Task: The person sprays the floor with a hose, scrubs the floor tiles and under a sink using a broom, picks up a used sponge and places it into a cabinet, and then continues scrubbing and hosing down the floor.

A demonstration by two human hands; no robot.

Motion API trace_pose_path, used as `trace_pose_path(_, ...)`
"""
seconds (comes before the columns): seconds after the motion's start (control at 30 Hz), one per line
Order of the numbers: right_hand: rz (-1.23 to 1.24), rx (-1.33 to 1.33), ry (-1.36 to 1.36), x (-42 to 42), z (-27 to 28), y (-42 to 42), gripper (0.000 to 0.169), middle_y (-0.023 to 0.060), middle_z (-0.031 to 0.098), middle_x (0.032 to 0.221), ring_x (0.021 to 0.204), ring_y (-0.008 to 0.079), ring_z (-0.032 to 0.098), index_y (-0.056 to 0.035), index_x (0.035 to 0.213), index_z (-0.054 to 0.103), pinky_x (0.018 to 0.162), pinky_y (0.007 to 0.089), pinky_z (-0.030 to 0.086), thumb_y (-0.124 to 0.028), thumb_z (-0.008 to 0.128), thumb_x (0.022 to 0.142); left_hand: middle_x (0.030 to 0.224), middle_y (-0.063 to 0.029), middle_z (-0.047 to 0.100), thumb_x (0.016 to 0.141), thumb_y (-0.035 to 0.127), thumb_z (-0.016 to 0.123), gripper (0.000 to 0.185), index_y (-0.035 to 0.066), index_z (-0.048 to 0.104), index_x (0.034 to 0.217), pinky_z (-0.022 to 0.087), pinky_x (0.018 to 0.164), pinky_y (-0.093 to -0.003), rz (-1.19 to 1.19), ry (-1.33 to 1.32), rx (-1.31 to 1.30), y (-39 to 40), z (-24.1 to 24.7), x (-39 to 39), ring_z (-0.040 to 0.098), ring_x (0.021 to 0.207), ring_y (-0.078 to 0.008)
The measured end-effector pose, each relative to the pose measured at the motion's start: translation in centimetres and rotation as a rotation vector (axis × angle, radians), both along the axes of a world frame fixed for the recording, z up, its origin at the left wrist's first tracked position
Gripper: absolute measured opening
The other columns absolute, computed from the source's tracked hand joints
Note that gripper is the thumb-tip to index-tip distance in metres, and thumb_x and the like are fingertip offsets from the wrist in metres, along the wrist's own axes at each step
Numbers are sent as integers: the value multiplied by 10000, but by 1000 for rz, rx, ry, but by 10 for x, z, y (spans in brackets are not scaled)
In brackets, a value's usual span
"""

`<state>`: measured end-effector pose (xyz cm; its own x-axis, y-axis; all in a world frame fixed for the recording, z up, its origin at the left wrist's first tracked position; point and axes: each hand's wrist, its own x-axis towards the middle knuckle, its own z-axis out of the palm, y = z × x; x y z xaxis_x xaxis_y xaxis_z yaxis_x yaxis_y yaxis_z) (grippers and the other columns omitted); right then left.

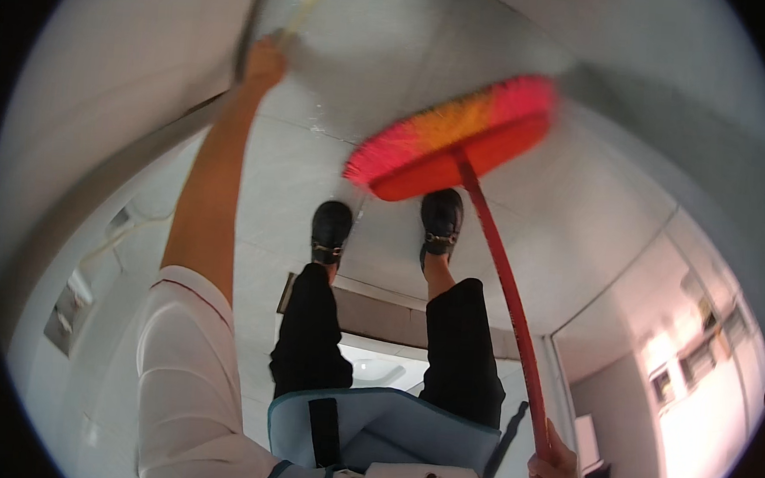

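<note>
My right hand (556, 466) is closed around the red handle (509, 270) of a broom at the lower right. The broom's red head, with pink and orange bristles (462, 122), is slightly blurred and hangs in front of my shoes, overlapping the toe of my right shoe (441, 223). Whether the bristles touch the floor I cannot tell. My left arm reaches far forward. At its end my left hand (266, 62) grips a narrow pale yellow stick-like object (302, 12), too blurred to name more exactly.
Pale tiled floor (275, 160) lies around my black left shoe (332, 226). A light wall or panel (125, 39) stands close to my left arm. Behind my feet runs a raised brownish sill (378, 314). At the right, a glossy wall (603, 279) adjoins a brightly lit area.
</note>
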<state>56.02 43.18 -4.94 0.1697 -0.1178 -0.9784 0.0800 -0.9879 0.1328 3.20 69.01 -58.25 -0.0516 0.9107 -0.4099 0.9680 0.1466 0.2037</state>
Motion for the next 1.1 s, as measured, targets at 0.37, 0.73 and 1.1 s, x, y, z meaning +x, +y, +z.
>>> trace_pose_path(0.37,-428,7,45,-44,82,-122,619,11,465,578,404,85,409,-120,1306,342,389,217,352,24,558,744,679,-216,516,897,244,388,221,23,386,893,384,538,-437,-129,-519,-398,-115,133,94,515,636,-383)
trace_pose_path(0.73,-1194,541,-177,-53,142,-287,325,34,452,609,406,89,402,-64,1121,447,348,218,336,-89,526,806,611,-44,527,861,234,475,247,27,545,977,389,510,-273,-733,-810,-671,-152,621,345,475,536,-129)
trace_pose_path(1.1,-1503,718,-105,29,93,-358,182,36,456,622,418,72,385,-61,973,475,352,206,327,-103,535,807,596,11,494,851,218,495,229,33,583,954,326,454,-207,-838,-715,-829,-248,799,538,393,507,-45)
